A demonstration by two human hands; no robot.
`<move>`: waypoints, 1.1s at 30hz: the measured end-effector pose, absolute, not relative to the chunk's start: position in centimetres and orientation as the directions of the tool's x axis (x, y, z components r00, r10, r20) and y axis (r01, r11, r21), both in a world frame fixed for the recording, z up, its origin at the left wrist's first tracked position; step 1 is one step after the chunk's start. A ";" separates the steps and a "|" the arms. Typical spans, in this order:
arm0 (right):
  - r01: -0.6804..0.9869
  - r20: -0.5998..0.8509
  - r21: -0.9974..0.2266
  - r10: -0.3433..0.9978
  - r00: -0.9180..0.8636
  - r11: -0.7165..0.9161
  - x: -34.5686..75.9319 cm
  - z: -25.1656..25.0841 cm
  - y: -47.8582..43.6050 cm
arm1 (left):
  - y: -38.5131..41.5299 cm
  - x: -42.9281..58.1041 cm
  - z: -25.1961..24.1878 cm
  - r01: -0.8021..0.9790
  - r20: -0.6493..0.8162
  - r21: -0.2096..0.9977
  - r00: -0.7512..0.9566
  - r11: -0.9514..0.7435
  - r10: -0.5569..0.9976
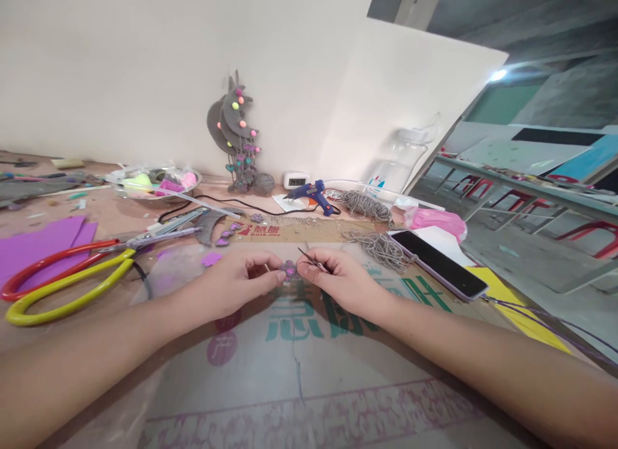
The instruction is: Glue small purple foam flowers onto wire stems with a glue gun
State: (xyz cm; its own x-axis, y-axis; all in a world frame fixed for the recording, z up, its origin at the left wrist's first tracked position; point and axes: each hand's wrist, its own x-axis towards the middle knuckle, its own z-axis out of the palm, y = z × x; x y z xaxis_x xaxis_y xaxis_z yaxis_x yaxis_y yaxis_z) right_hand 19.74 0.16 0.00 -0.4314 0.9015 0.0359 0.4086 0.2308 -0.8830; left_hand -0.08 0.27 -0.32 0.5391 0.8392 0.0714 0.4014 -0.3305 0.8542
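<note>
My left hand [248,278] pinches a small grey and purple flower-shaped piece [288,269] between thumb and fingertips. Close beside it, my right hand [340,283] is closed round a thin, dark, pointed tool [311,259]; most of it is hidden in the fingers, so its kind is unclear. The right fingertips are right at the flower piece, and whether they touch it I cannot tell. Below the hands, a thin dark strand [298,368] runs down over the printed plastic sheet [232,397]. A purple felt scrap [211,260] lies by the left hand.
Large scissors [72,272] with red and yellow handles lie left on purple sheets [46,246]. Behind are a bowl [154,185], a blue glue gun [313,195], grey yarn [364,206] and hanging moon ornaments [234,130]. A phone [439,264] rests at right.
</note>
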 end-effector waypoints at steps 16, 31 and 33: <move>0.405 0.106 -0.871 0.912 -0.395 0.277 19.5 0.3 -0.1 | 0.3 0.1 -0.3 0.371 0.028 0.905 0.433 -0.206 0.901; 0.426 0.061 -0.871 0.916 -0.396 0.242 19.6 0.1 0.1 | 0.4 0.0 -0.3 0.361 0.043 0.904 0.459 -0.231 0.887; 0.443 0.077 -0.858 0.918 -0.389 0.260 19.6 0.1 0.0 | 0.4 -0.1 -0.4 0.359 0.064 0.896 0.478 -0.261 0.876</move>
